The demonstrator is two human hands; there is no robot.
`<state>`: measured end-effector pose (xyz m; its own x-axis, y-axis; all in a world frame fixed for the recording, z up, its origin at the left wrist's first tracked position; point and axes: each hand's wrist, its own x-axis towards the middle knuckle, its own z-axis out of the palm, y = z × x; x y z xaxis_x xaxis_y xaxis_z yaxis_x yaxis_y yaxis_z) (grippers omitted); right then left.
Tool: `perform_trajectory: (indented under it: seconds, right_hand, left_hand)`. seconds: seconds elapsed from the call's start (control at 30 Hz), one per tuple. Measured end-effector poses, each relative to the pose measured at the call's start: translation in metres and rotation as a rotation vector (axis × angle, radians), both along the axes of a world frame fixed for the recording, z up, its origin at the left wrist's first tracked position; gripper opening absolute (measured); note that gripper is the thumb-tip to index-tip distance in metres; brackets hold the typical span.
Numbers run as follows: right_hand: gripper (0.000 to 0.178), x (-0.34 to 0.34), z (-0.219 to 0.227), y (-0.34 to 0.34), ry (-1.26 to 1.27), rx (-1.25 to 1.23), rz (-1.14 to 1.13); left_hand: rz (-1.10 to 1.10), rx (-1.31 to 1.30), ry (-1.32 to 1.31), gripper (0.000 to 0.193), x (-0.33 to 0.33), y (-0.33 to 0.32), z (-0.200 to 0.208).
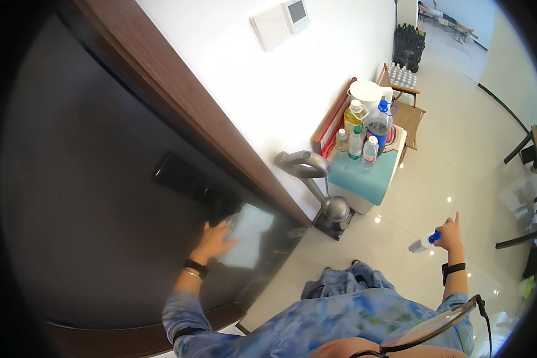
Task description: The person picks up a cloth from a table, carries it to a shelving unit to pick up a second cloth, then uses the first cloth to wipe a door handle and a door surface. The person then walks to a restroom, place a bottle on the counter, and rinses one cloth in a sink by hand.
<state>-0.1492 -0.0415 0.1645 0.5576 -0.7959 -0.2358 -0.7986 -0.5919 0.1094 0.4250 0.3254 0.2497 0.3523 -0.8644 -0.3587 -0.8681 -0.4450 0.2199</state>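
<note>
A dark door (pixel 89 179) fills the left side, with a black handle and lock plate (pixel 182 177) on it. Just below the handle, my left hand (pixel 212 241) is at the door's surface, its fingers and thumb on a pale blue cloth (pixel 253 224) that looks pressed to the door. Motion blurs the cloth's lower part, and some of that pale patch may be reflection. Out to the right, over the floor, my right hand (pixel 450 234) is closed around the blue top of a clear spray bottle (pixel 420 244), index finger stretched out. The bottle tilts sideways.
Beside the brown door frame (pixel 191 101) stands a grey upright vacuum cleaner (pixel 307 164). Several bottles (pixel 355 143) and a white jug (pixel 365 91) crowd a blue-topped cabinet (pixel 364 176). Behind it is a folding chair (pixel 409 119). A dark-legged table (pixel 522 238) stands at right.
</note>
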Motion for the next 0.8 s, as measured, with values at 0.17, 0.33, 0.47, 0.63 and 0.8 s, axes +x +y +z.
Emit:
perform_trajectory:
  seconds: [0.17,0.33,0.47,0.63,0.8]
  right_hand:
    - [0.025,0.020,0.026,-0.022,0.021,-0.035,0.159]
    - [0.024,0.058,0.045,-0.064,-0.086,-0.011,0.450]
    - [0.029,0.083,0.062,-0.099,-0.171,0.039,0.716]
    - [0.026,0.120,0.087,-0.127,-0.207,0.033,1.104]
    - [0.024,0.145,0.104,-0.133,-0.189,-0.014,1.412]
  left_hand:
    - [-0.009,0.002,-0.046,0.046,-0.034,0.009,0.004]
    - [0.069,0.088,-0.083,0.048,-0.077,0.004,0.022]
    - [0.149,0.131,-0.140,0.048,-0.114,0.008,0.017]
    - [0.218,0.132,-0.249,0.047,-0.169,0.022,0.018]
    - [0.314,0.349,-0.292,0.047,-0.231,0.037,0.041]
